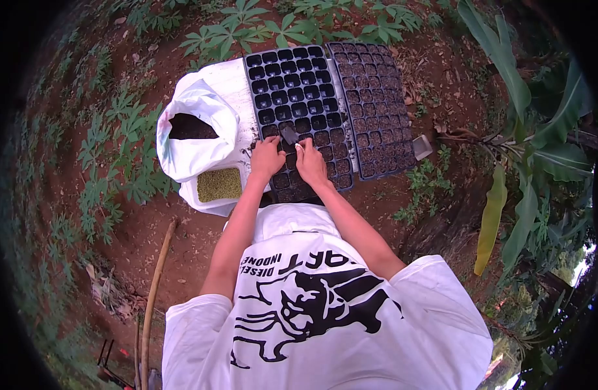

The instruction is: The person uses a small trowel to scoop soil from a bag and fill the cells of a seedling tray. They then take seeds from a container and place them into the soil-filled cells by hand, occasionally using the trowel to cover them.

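A black seedling tray [292,88] lies before me on a white surface. Its far cells hold no soil, while the near cells have dark soil in them. My right hand [311,164] is closed on a small trowel [289,134] with a dark flat blade, which rests over cells near the middle of the tray. Just left of it, my left hand [268,157] touches the tray's left side, its thumb and fingers apart and nothing visible in them. A white sack [218,107] of dark soil stands open to the left.
A second seedling tray [374,107], filled with soil, lies to the right. Small green grains [220,185] fill a white container at the near left. A pale small box [422,147] sits on the ground at the right. Leafy plants [120,133] surround the work surface.
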Demonstrator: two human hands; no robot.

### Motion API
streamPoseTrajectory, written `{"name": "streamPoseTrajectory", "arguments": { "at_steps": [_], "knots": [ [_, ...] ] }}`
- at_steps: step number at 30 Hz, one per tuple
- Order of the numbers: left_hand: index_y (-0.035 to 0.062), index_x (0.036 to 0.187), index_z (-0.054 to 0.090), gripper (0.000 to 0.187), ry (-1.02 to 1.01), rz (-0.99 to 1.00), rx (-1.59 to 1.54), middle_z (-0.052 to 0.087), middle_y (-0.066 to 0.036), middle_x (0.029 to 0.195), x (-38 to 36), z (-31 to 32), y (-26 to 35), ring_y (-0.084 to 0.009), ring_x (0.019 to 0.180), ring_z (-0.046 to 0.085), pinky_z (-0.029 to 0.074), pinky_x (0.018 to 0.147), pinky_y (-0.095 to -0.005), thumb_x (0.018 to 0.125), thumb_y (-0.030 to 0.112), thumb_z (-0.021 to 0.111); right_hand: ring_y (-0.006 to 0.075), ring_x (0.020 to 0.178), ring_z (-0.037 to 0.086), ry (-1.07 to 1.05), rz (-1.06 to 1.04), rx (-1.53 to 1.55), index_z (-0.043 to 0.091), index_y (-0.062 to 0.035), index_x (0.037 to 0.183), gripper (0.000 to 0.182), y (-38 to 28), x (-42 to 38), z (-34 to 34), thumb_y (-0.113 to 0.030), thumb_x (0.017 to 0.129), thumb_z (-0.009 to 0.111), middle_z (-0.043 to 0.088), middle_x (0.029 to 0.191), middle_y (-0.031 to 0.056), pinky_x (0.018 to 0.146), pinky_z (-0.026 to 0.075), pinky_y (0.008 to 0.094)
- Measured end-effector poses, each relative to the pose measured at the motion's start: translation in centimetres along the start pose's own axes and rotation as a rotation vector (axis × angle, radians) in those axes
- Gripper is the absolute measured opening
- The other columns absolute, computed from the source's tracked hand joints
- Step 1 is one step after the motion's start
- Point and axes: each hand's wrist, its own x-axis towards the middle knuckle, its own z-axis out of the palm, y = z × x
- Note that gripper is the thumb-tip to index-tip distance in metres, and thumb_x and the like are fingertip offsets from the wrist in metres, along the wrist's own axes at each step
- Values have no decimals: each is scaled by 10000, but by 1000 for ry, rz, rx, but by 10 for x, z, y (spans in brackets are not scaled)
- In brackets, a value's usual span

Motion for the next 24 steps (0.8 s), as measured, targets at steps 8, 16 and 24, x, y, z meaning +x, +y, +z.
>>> {"name": "streamPoseTrajectory", "arguments": {
  "at_steps": [8, 16, 24],
  "knots": [
    [94, 1333, 624, 525, -16, -25, 4, 589, -63, 1385, 0, 3, -1, -344, 1215, 559, 473, 1043, -432, 829, 234, 661, 477, 840, 656, 39, -67, -22, 513, -41, 1054, 182, 5, 3, 4, -217, 1008, 513, 681, 875, 256, 704, 508, 565],
    [84, 1356, 595, 560, -1, 13, 121, 569, -68, 1411, -2, 12, 1, -341, 1202, 579, 501, 1007, -434, 827, 247, 674, 460, 841, 667, 56, -19, -83, 537, -52, 1026, 148, -1, 9, 6, -195, 989, 523, 685, 865, 243, 708, 513, 567],
    [76, 1351, 596, 561, -45, -8, 157, 554, -60, 1435, -6, 8, 7, -336, 1181, 600, 513, 996, -432, 810, 213, 655, 470, 859, 664, 30, 10, -74, 525, -53, 1057, 176, -5, 10, -2, -217, 993, 521, 683, 879, 250, 729, 515, 571]
  ]
}}
